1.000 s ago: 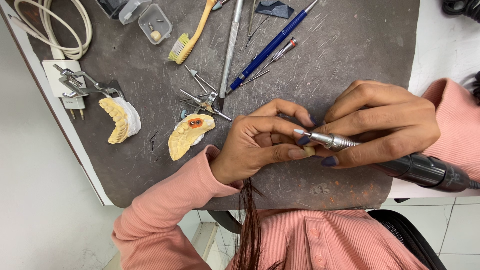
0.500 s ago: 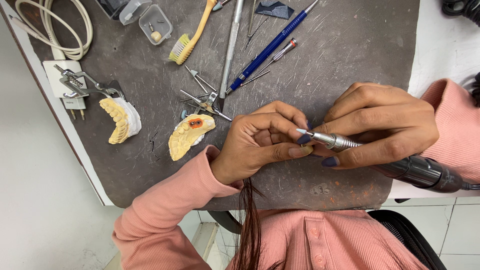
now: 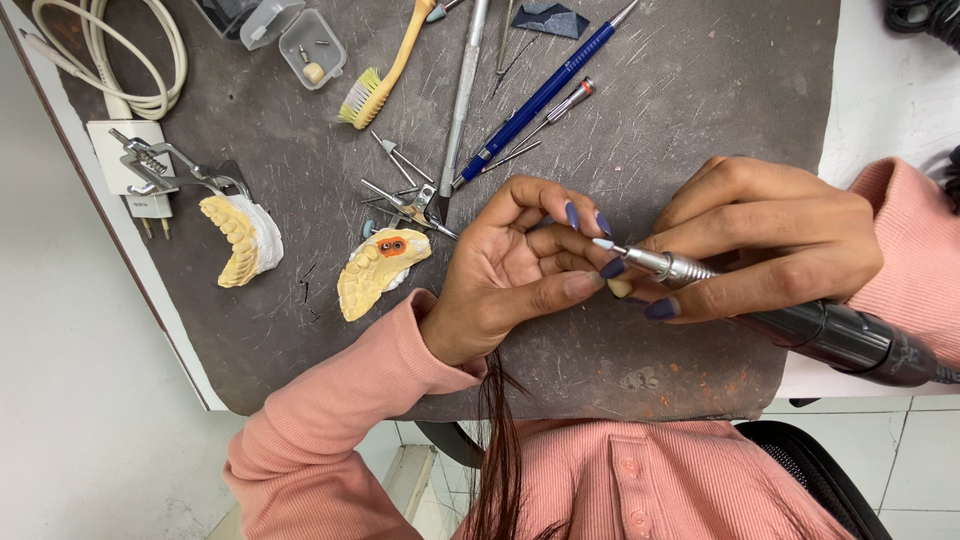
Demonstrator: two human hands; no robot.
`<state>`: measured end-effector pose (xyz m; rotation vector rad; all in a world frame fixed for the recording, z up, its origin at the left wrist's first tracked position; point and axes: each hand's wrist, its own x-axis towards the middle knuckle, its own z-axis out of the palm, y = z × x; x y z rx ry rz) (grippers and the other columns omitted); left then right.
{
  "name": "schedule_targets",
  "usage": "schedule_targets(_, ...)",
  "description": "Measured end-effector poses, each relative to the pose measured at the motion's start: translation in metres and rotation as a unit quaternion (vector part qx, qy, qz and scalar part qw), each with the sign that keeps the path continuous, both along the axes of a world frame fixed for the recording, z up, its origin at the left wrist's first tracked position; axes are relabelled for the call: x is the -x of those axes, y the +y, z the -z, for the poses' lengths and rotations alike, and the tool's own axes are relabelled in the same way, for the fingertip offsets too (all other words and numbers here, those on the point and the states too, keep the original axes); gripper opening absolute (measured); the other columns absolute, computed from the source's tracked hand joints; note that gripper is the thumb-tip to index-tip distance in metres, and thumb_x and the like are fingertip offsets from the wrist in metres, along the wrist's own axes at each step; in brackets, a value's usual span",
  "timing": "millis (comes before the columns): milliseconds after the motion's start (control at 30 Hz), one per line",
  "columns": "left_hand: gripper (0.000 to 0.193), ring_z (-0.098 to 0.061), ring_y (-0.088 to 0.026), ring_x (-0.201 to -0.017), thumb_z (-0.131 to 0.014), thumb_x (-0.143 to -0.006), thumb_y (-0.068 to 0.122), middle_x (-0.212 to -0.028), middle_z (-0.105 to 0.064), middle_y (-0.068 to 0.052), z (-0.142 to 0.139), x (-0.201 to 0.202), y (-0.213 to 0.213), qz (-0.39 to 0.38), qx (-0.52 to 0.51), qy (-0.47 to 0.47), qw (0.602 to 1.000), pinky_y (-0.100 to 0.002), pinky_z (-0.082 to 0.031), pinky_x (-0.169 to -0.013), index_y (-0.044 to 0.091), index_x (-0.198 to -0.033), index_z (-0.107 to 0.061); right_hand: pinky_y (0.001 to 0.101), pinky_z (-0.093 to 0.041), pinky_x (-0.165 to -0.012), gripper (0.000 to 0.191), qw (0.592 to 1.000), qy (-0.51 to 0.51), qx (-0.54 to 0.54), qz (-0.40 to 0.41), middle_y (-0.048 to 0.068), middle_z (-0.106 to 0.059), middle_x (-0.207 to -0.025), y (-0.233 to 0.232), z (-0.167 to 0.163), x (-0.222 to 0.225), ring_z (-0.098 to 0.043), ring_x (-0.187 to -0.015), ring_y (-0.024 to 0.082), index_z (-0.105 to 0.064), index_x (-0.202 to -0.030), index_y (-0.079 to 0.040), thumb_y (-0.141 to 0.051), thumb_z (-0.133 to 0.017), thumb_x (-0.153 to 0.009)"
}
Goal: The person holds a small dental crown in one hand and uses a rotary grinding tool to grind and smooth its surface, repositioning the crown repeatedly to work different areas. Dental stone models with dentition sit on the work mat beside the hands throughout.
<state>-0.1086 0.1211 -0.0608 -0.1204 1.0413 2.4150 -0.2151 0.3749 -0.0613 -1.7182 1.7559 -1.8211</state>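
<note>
My left hand [image 3: 520, 265] pinches a small cream tooth-shaped piece [image 3: 620, 288] at its fingertips above the dark grey mat [image 3: 700, 120]; my right hand [image 3: 770, 240] grips the black-and-silver rotary handpiece [image 3: 800, 320]. I'd brace both hands together, touching lightly.

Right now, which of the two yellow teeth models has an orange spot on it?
The tooth model nearer the left hand, lying loose on the dark mat, has the orange spot. The other tooth model, farther left, sits on a white base by a metal frame and shows none.
</note>
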Motion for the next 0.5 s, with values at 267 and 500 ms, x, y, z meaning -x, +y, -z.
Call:
schedule_targets(267,0.044,-0.067,-0.018,-0.119,-0.073,-0.097,-0.015,-0.127,-0.053,-0.012,0.0030,0.0003,0.0009,0.017,0.000,0.014,1.000,-0.031,-0.060,-0.109,0.006,-0.123,-0.045,0.0330,-0.059,-0.073,0.025,1.000,-0.001,0.002,-0.018,0.015,-0.073,-0.108,-0.0011,0.0055,0.0010,-0.070,-0.096,0.024,-0.069,-0.105,-0.009,-0.014,-0.079,-0.083)
schedule_targets(500,0.039,-0.066,-0.016,-0.118,-0.071,-0.097,-0.018,-0.124,-0.051,-0.011,0.0070,-0.0030,0.0004,0.000,-0.005,0.016,1.000,-0.032,-0.061,-0.108,0.005,-0.116,-0.046,0.0333,-0.059,-0.072,0.025,1.000,0.007,0.024,-0.016,0.015,-0.073,-0.104,-0.0077,0.0083,-0.0010,-0.070,-0.094,0.025,-0.069,-0.103,-0.009,-0.014,-0.081,-0.082)
